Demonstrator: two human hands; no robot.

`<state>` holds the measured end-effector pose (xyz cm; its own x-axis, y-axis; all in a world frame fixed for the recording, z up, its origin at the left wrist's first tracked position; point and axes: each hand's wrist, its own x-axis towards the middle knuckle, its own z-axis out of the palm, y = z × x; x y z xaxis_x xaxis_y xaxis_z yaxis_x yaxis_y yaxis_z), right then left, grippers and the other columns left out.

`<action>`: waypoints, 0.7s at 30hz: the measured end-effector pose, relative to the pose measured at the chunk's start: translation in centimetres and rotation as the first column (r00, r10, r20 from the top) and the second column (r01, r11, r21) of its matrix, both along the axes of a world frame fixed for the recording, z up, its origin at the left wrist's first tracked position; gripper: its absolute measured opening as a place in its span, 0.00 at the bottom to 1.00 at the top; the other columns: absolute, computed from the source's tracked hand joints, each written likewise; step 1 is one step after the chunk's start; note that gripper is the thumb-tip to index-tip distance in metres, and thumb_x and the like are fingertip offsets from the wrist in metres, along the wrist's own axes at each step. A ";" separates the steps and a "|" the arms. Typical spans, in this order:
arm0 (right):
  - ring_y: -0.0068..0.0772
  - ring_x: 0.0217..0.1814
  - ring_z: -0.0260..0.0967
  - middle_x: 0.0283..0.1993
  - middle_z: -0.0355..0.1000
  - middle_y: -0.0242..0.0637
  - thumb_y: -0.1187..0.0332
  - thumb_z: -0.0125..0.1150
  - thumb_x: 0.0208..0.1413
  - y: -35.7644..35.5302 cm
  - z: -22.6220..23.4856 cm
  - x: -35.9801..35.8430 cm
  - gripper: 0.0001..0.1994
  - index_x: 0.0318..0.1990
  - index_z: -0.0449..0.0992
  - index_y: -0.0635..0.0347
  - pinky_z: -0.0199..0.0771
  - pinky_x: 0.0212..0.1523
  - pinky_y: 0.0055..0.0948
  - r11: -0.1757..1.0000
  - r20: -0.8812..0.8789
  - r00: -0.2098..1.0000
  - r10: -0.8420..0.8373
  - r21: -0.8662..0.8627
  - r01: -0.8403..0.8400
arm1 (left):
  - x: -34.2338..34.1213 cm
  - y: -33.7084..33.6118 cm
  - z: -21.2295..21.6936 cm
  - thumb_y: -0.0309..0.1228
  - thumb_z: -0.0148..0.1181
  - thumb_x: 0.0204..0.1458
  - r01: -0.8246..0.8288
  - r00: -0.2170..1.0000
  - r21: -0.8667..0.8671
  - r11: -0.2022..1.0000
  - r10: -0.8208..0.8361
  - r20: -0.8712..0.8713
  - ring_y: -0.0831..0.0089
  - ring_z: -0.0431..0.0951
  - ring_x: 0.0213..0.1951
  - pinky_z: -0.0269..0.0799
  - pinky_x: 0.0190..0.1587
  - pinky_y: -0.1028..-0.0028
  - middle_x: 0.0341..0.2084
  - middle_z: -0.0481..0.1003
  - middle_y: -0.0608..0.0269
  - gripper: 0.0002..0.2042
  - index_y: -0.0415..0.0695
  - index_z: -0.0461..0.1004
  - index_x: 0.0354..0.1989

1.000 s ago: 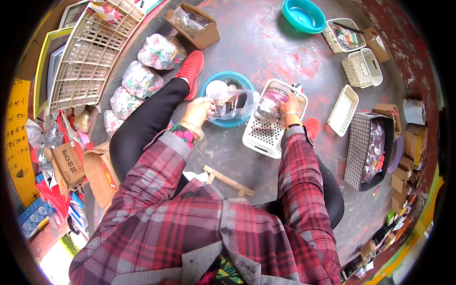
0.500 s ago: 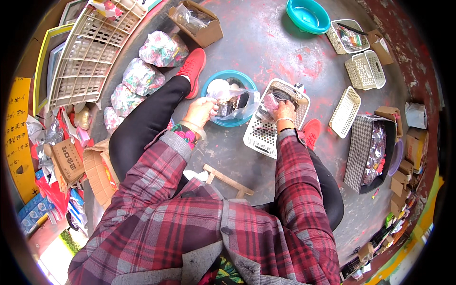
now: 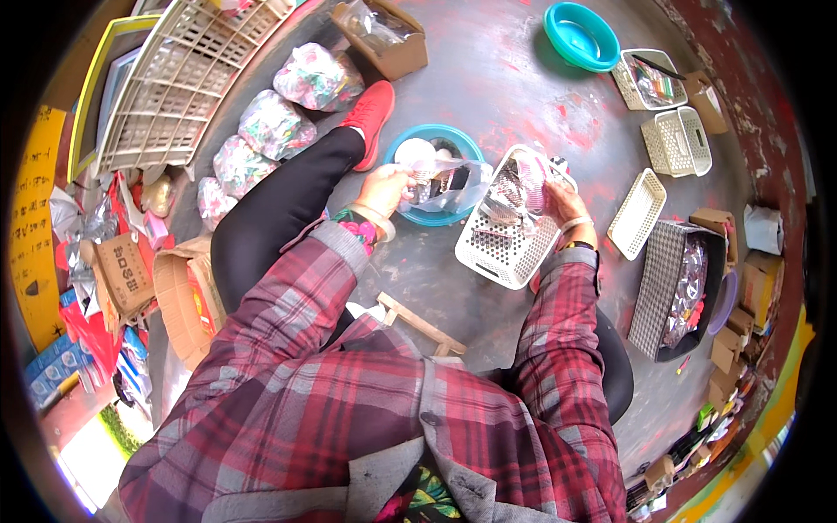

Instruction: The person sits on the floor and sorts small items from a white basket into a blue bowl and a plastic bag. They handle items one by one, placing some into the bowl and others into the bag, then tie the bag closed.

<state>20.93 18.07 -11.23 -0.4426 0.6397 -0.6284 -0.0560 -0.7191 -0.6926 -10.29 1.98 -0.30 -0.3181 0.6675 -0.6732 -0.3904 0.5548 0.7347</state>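
Head view: a seated person in a plaid shirt works on the floor, legs spread around the work.
Left fingers: the left hand (image 3: 382,188) is closed on the edge of a clear bag (image 3: 440,183), I judge to keep its mouth open.
Right fingers: the right hand (image 3: 558,202) is curled around small shiny packets (image 3: 510,196), so it is holding; single fingers are too small to tell.
Bag place: it lies in the blue bowl (image 3: 410,144), just in front of the left knee, so it does not slide.
Packet place: over the white basket (image 3: 506,240), which touches the bowl on its right side.
Basket reason: probably it stands near so both hands reach it easily.
Around: a black bin (image 3: 667,283) with more shiny packets at the right, an empty tray (image 3: 636,213) beside it, flowered bundles (image 3: 279,122) at the left.
In the way: a red shoe (image 3: 370,113) just beside the bowl; a wood piece (image 3: 418,322) near the body.
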 end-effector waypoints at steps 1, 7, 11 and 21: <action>0.20 0.28 0.62 0.29 0.67 0.28 0.69 0.52 0.48 -0.3 2.8 -1.1 0.08 0.33 0.71 0.63 0.62 0.29 0.19 0.998 -0.047 0.998 0.048 -0.028 -0.049 | 0.0 0.0 0.5 0.31 0.47 0.47 -0.007 1.000 -0.024 1.000 0.007 -0.014 0.85 0.67 0.22 0.58 0.27 0.83 0.30 0.71 0.67 0.11 0.43 0.67 0.39; 0.22 0.33 0.65 0.31 0.69 0.34 0.68 0.55 0.46 -2.2 10.3 -6.7 0.12 0.37 0.71 0.68 0.63 0.36 0.19 0.932 -0.125 0.924 0.361 0.090 -0.351 | -0.1 0.2 0.0 0.32 0.46 0.48 -0.012 0.999 -0.015 1.000 0.011 -0.036 0.85 0.67 0.22 0.59 0.26 0.83 0.37 0.70 0.66 0.14 0.44 0.65 0.44; 0.23 0.25 0.66 0.29 0.70 0.35 0.67 0.55 0.45 -4.4 9.7 -13.3 0.11 0.33 0.72 0.67 0.65 0.26 0.19 0.830 0.089 0.826 0.556 -0.120 -0.545 | -0.1 0.1 -1.3 0.30 0.48 0.47 -0.062 0.998 0.052 0.997 0.061 0.019 0.82 0.68 0.21 0.62 0.24 0.82 0.34 0.70 0.65 0.14 0.42 0.65 0.44; 0.42 0.41 0.64 0.40 0.65 0.42 0.71 0.46 0.49 -6.8 3.9 -21.4 0.13 0.43 0.64 0.61 0.65 0.38 0.48 0.832 0.231 0.949 -0.212 -0.467 0.300 | -0.1 -0.4 -2.3 0.28 0.51 0.46 -0.023 1.000 0.107 0.994 0.022 0.006 0.79 0.68 0.21 0.64 0.25 0.82 0.31 0.70 0.61 0.14 0.36 0.66 0.42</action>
